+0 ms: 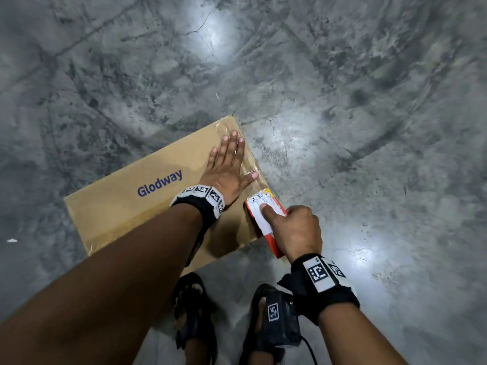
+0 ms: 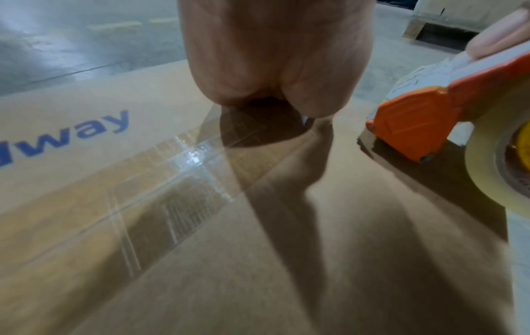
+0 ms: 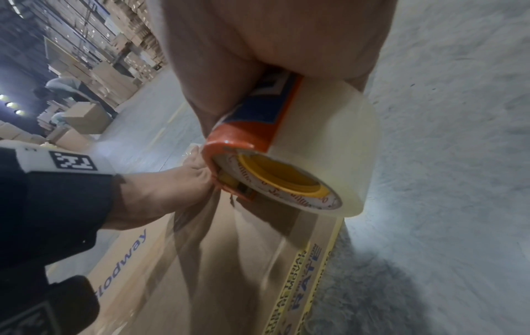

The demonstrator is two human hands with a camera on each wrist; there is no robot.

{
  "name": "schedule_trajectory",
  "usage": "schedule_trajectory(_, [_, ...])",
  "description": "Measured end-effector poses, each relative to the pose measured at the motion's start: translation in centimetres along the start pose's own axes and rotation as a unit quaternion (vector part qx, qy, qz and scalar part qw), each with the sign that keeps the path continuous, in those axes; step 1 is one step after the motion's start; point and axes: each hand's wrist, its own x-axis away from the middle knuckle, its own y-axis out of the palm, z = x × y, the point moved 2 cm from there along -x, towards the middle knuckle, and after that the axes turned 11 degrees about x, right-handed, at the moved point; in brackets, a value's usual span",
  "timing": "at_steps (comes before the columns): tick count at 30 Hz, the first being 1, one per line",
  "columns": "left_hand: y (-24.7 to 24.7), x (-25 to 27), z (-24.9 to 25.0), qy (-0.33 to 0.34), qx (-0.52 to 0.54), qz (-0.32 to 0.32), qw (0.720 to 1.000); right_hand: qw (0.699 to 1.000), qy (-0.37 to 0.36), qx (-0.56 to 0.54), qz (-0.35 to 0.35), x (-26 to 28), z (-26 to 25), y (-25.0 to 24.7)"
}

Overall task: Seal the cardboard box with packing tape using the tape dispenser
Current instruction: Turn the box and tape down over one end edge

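— So, left hand?
— Flat on the cardboard box on the floor — grip spread.
— Right hand?
— Grip curled round the tape dispenser — at the box's right edge.

- The blue word "Glodway" is printed on the top of the cardboard box.
- Blue letters "RATE" are seen on the box's side near its edge.

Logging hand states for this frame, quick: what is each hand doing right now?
Left hand: open, fingers straight, pressing flat on the cardboard box.
Right hand: closed around the tape dispenser, holding it at the box's edge.
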Motion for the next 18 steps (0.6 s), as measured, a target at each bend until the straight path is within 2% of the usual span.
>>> schedule_trajectory(5, [0.0,-0.1,-0.2,-0.001,-0.005,0.005,1.000,0.999,-0.014,-0.030,-0.002,1.6,1.9,-0.7])
schedule_trajectory(13, [-0.2,0.1,0.0,0.001,-0.006,-0.001,1.000,0.999,0.031,-0.031,-0.002,5.7,10.9,-1.4])
schedule_trajectory(18, [0.1,0.1,0.1,0.004,-0.008,0.009,1.000,0.997,0.063,0.005,-0.032,3.7,11.7,0.3])
